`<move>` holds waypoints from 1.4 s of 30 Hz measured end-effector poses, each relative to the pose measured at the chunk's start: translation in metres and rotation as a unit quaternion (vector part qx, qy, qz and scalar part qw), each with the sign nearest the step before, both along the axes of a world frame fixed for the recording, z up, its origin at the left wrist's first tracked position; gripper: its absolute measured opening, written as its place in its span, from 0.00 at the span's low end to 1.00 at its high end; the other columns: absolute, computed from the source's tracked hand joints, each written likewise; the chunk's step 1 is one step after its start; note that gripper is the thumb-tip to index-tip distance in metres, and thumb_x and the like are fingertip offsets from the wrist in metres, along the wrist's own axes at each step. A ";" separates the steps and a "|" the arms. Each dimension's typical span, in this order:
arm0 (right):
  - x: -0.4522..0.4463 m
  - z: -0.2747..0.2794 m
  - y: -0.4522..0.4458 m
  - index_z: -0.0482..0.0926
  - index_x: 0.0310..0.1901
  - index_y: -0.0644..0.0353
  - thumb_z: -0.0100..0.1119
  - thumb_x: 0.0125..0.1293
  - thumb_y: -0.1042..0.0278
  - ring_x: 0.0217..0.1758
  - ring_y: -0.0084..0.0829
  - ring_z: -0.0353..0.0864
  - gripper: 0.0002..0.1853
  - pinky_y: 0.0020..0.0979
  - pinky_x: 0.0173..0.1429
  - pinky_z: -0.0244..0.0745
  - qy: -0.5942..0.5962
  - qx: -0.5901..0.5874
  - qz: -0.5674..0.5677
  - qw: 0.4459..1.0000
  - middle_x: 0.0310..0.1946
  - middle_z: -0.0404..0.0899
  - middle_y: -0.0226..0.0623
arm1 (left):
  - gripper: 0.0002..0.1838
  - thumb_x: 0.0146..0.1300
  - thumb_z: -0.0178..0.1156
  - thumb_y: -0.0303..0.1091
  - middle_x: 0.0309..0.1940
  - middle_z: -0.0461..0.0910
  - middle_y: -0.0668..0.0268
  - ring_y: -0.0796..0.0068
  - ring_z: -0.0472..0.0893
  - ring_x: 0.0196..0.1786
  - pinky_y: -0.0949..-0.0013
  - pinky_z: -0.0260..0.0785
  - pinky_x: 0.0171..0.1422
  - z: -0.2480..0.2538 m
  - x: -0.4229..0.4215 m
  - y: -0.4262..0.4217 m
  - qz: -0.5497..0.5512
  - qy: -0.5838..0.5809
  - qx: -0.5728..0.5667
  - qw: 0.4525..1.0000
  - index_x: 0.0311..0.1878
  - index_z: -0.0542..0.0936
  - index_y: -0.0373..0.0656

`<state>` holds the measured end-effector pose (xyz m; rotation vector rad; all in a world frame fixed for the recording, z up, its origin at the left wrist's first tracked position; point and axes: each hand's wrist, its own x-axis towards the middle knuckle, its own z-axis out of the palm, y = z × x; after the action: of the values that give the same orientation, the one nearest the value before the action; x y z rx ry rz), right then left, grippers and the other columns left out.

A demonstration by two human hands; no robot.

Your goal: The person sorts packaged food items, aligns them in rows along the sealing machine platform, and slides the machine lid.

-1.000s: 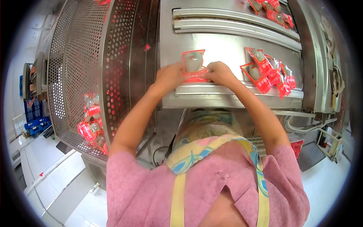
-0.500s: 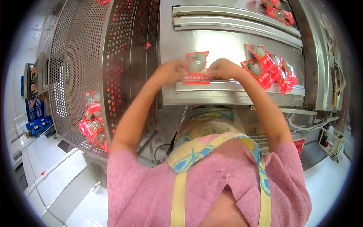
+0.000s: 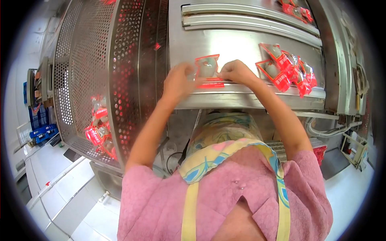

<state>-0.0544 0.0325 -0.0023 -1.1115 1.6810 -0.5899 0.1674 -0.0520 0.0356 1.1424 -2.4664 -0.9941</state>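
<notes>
A clear and red plastic packet with a rounded, pale greenish item inside lies flat on the steel worktop in front of me. Its lower red edge reaches onto a metal sealing bar along the front of the worktop. My right hand pinches the packet's lower right corner between thumb and fingertips. At the packet's left side is my left hand, smeared by motion; whether its fingers grip the edge I cannot make out.
Several similar packets lie piled to the right on the worktop. Metal rails cross its far part, with more packets beyond. On the left stands a tall perforated steel bin with packets inside.
My left hand has shifted slightly left and down and is now blurred. My right hand stays at the packet's right corner. The packet has hardly moved.
</notes>
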 end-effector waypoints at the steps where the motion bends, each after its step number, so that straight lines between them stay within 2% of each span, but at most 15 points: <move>1: 0.000 -0.003 0.001 0.82 0.25 0.64 0.66 0.52 0.61 0.21 0.25 0.74 0.13 0.29 0.31 0.71 0.000 -0.002 -0.004 1.000 0.17 0.78 0.37 | 0.22 0.46 0.70 0.30 0.30 0.78 0.66 0.70 0.78 0.37 0.66 0.70 0.43 0.005 -0.002 0.011 -0.002 0.042 -0.105 0.994 0.46 0.76 0.39; 5: -0.002 -0.006 0.004 0.83 0.25 0.63 0.67 0.52 0.60 0.21 0.26 0.75 0.13 0.30 0.32 0.71 -0.014 -0.018 -0.006 1.000 0.16 0.78 0.37 | 0.13 0.46 0.63 0.24 0.31 0.76 0.65 0.62 0.76 0.38 0.60 0.69 0.42 -0.005 -0.006 0.033 -0.195 0.079 -0.173 0.962 0.38 0.80 0.44; 8: -0.005 -0.005 0.011 0.83 0.32 0.66 0.65 0.57 0.63 0.27 0.22 0.75 0.12 0.28 0.33 0.70 -0.009 -0.013 -0.007 1.000 0.25 0.81 0.34 | 0.10 0.47 0.59 0.22 0.30 0.76 0.66 0.63 0.76 0.36 0.61 0.70 0.39 -0.008 -0.005 0.037 -0.177 0.075 -0.174 0.966 0.35 0.81 0.44; 11: -0.004 0.022 0.039 0.83 0.35 0.64 0.64 0.57 0.62 0.31 0.29 0.78 0.12 0.30 0.36 0.72 0.021 -0.192 -0.158 0.968 0.30 0.80 0.39 | 0.10 0.48 0.57 0.21 0.29 0.75 0.66 0.64 0.76 0.34 0.62 0.70 0.36 -0.008 -0.005 0.040 -0.171 0.077 -0.180 0.966 0.34 0.81 0.45; 15: -0.037 0.080 0.096 0.81 0.40 0.61 0.66 0.54 0.70 0.36 0.33 0.77 0.11 0.33 0.43 0.71 0.214 -0.307 -0.175 0.911 0.33 0.77 0.37 | 0.09 0.49 0.56 0.21 0.28 0.75 0.66 0.64 0.76 0.34 0.63 0.70 0.36 -0.006 -0.008 0.039 -0.176 0.074 -0.176 0.966 0.33 0.81 0.45; 18: -0.062 0.093 0.133 0.81 0.40 0.60 0.68 0.49 0.73 0.38 0.34 0.76 0.14 0.33 0.44 0.71 0.432 -0.285 -0.090 0.851 0.34 0.77 0.36 | 0.09 0.50 0.57 0.21 0.28 0.75 0.65 0.64 0.77 0.34 0.63 0.70 0.36 -0.001 -0.011 0.036 -0.185 0.074 -0.161 0.967 0.34 0.81 0.45; 24: -0.074 0.061 0.138 0.79 0.35 0.59 0.66 0.49 0.74 0.40 0.38 0.76 0.10 0.37 0.45 0.71 0.464 -0.273 -0.046 0.842 0.33 0.75 0.34 | 0.06 0.57 0.60 0.27 0.32 0.78 0.64 0.66 0.78 0.33 0.65 0.71 0.36 0.005 -0.019 0.028 -0.189 0.076 -0.066 0.977 0.39 0.82 0.44; 26: -0.061 0.059 0.123 0.79 0.32 0.59 0.65 0.51 0.75 0.36 0.39 0.76 0.07 0.36 0.41 0.71 0.411 -0.305 -0.084 0.855 0.30 0.74 0.35 | 0.08 0.61 0.59 0.34 0.35 0.81 0.63 0.68 0.80 0.34 0.66 0.72 0.37 0.011 -0.035 0.036 -0.137 0.114 0.025 0.984 0.40 0.81 0.43; 28: -0.045 0.057 0.109 0.79 0.32 0.60 0.65 0.52 0.74 0.32 0.38 0.76 0.06 0.34 0.38 0.70 0.355 -0.318 -0.110 0.872 0.29 0.74 0.35 | 0.10 0.63 0.60 0.35 0.37 0.81 0.65 0.77 0.79 0.34 0.72 0.68 0.31 0.012 -0.069 0.045 -0.016 0.068 0.233 0.970 0.44 0.80 0.41; 29: -0.037 0.056 0.102 0.79 0.32 0.60 0.65 0.53 0.74 0.31 0.36 0.76 0.05 0.33 0.37 0.70 0.331 -0.317 -0.118 0.881 0.28 0.74 0.35 | 0.11 0.64 0.61 0.36 0.38 0.82 0.66 0.81 0.78 0.34 0.75 0.66 0.29 0.012 -0.087 0.046 0.047 0.043 0.332 0.941 0.45 0.79 0.40; 32: -0.025 0.059 0.096 0.79 0.33 0.61 0.64 0.58 0.72 0.29 0.30 0.75 0.04 0.29 0.33 0.69 0.221 -0.287 -0.132 0.923 0.27 0.74 0.33 | 0.13 0.65 0.59 0.37 0.37 0.82 0.68 0.85 0.78 0.33 0.82 0.61 0.26 0.016 -0.123 0.040 0.057 0.000 0.586 0.808 0.48 0.78 0.39; 36: -0.040 0.029 0.106 0.79 0.34 0.63 0.60 0.65 0.65 0.25 0.20 0.72 0.09 0.24 0.26 0.66 0.012 -0.230 -0.317 0.920 0.26 0.75 0.28 | 0.13 0.63 0.61 0.33 0.37 0.82 0.68 0.86 0.79 0.33 0.89 0.57 0.20 -0.009 -0.129 0.028 0.044 0.031 0.647 0.760 0.49 0.79 0.38; 37: -0.052 0.027 0.110 0.78 0.33 0.64 0.56 0.68 0.59 0.18 0.18 0.69 0.14 0.21 0.20 0.61 -0.001 -0.107 -0.324 0.940 0.24 0.77 0.29 | 0.13 0.63 0.62 0.32 0.37 0.82 0.67 0.86 0.80 0.33 0.90 0.56 0.18 -0.002 -0.131 0.027 0.049 0.052 0.669 0.740 0.48 0.79 0.37; 40: -0.065 0.047 0.106 0.78 0.33 0.64 0.54 0.68 0.55 0.13 0.17 0.66 0.17 0.21 0.14 0.56 -0.159 0.113 -0.291 0.937 0.21 0.76 0.29 | 0.13 0.61 0.63 0.29 0.38 0.82 0.65 0.85 0.80 0.34 0.91 0.56 0.15 0.000 -0.135 0.025 0.051 0.057 0.704 0.706 0.48 0.78 0.35; 42: -0.064 0.054 0.098 0.78 0.31 0.63 0.55 0.68 0.56 0.13 0.17 0.67 0.17 0.21 0.14 0.56 -0.238 0.161 -0.284 0.915 0.18 0.74 0.29 | 0.14 0.60 0.64 0.28 0.38 0.82 0.65 0.84 0.80 0.35 0.91 0.57 0.15 0.000 -0.136 0.025 0.045 0.056 0.727 0.683 0.48 0.78 0.34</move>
<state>-0.1184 0.1308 0.0514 -0.1943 1.5747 -0.8309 0.0311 -0.0274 0.0360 1.2978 -1.0539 -2.9809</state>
